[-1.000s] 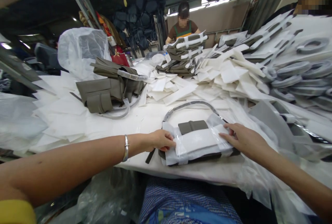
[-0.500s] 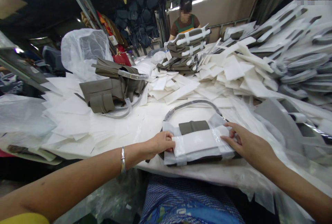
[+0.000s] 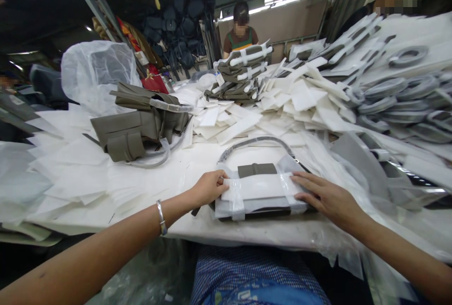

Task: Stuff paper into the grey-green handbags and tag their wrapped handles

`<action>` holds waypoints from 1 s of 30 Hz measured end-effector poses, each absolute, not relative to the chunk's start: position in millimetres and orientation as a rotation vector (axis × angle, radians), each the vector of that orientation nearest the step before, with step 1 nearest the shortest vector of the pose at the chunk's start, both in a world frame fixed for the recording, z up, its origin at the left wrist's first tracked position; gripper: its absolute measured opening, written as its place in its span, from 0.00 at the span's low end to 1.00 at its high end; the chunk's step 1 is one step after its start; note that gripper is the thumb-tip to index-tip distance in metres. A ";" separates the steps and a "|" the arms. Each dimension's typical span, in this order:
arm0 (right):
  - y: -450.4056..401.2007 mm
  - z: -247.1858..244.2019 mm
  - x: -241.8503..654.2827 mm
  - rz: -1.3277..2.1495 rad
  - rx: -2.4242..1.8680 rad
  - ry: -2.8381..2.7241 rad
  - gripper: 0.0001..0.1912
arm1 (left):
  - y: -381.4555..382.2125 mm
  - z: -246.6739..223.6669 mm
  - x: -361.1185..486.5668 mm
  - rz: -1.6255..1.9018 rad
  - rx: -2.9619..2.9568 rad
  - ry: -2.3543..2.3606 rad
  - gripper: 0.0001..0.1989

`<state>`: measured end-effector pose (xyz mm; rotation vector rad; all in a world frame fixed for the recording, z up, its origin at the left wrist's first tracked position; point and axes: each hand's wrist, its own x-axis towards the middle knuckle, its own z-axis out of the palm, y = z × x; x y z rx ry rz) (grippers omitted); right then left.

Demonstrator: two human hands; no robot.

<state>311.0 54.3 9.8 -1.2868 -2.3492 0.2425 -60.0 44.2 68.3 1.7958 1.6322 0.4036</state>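
Observation:
A handbag [image 3: 257, 169] with an olive-grey flap lies before me, partly wrapped in translucent film. Its wrapped handle [image 3: 257, 141] arches away at the back. A white foam sheet [image 3: 257, 187] stretches across the bag's front, with clear tape [image 3: 236, 201] near each end. My left hand [image 3: 211, 187] is closed, thumb and fingers pinching the sheet's left end. At the right end, my right hand [image 3: 323, 194] rests against the sheet and tape with its fingers stretched out and thumb apart.
Olive bags [image 3: 134, 128] lie at the left beside loose white sheets [image 3: 70, 164]. More wrapped bags [image 3: 240, 69] are stacked at the back, near a heap of foam pieces [image 3: 300, 93]. Wrapped grey parts [image 3: 395, 102] pile up on the right. A co-worker [image 3: 242, 32] is across the table.
The foam sheet sits slightly higher on the bag, showing more film along the lower edge. My right fingers have straightened. The whole view has shifted a little.

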 end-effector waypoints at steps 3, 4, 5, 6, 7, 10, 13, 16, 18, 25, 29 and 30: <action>51.5 16.3 312.4 0.244 -1.283 -2.348 0.21 | 42.1 72.0 -58.7 0.438 1.937 1.684 0.12; 50.4 20.5 312.1 0.232 -1.286 -2.352 0.21 | 39.0 74.1 -57.9 0.456 1.983 1.698 0.13; 49.1 25.0 311.2 0.210 -1.280 -2.360 0.20 | 34.7 76.1 -57.0 0.478 2.024 1.713 0.14; 47.6 29.3 309.8 0.180 -1.262 -2.370 0.19 | 29.3 77.7 -56.0 0.515 2.067 1.724 0.15; 45.7 32.7 307.9 0.143 -1.233 -2.381 0.19 | 23.0 78.3 -54.9 0.561 2.117 1.725 0.16; 38.2 34.1 300.2 0.071 -1.116 -2.449 0.23 | 1.4 70.2 -51.4 0.597 2.359 1.617 0.22; 31.3 26.3 295.2 0.124 -1.034 -2.517 0.36 | -16.6 51.7 -48.8 0.440 2.563 1.423 0.30; 31.0 21.5 298.3 0.238 -1.074 -2.479 0.32 | -21.4 41.0 -52.1 0.493 2.443 1.373 0.28; 35.4 20.6 304.6 0.250 -1.220 -2.309 0.27 | -17.0 41.1 -59.0 0.705 2.250 1.507 0.23; 61.6 6.9 322.7 0.413 -1.670 -1.977 0.34 | 9.4 31.0 -76.1 0.913 1.410 1.782 0.26; 61.7 19.4 313.2 0.465 -1.640 -1.921 0.33 | 14.5 31.4 -62.7 0.941 1.356 1.772 0.30; 59.1 27.7 309.7 0.493 -1.608 -1.887 0.35 | 13.6 35.1 -60.4 0.994 1.348 1.788 0.31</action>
